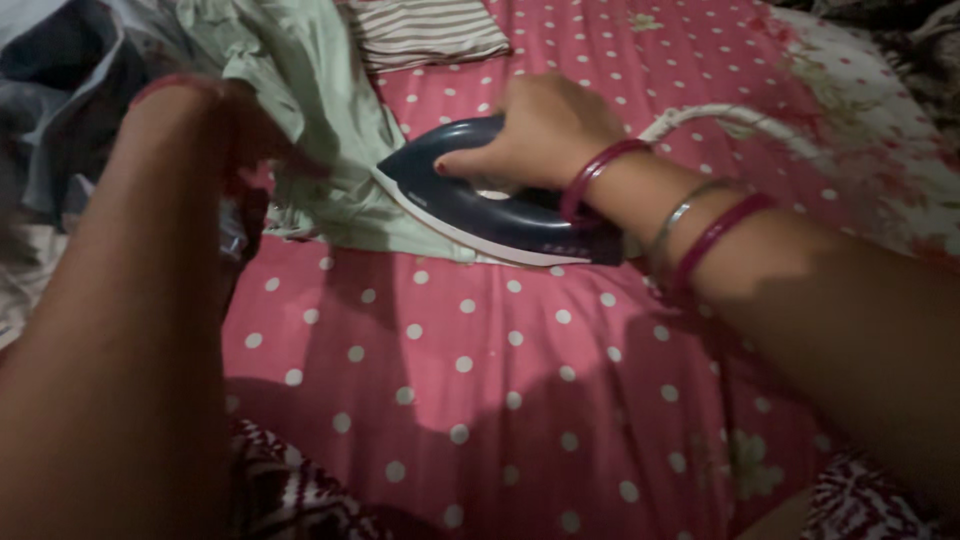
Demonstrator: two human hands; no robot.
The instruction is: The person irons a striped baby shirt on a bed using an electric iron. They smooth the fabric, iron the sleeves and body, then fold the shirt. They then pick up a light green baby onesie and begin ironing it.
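Note:
My right hand (540,130) grips the handle of a dark blue and white clothes iron (480,215), which rests on the edge of a pale green garment (320,100). Red and silver bangles circle that wrist. A white cord (740,120) runs from the iron toward the right. My left hand (250,135) is closed on the green garment at its left side, pulling the cloth; the fingers are partly hidden by my forearm. Everything lies on a pink sheet with white dots (480,380).
A folded striped cloth (425,30) lies at the top. Dark blue and grey clothes (60,90) are piled at the upper left. A floral-patterned part of the bedding (880,130) sits at the right. Patterned red and white fabric (290,490) shows at the bottom.

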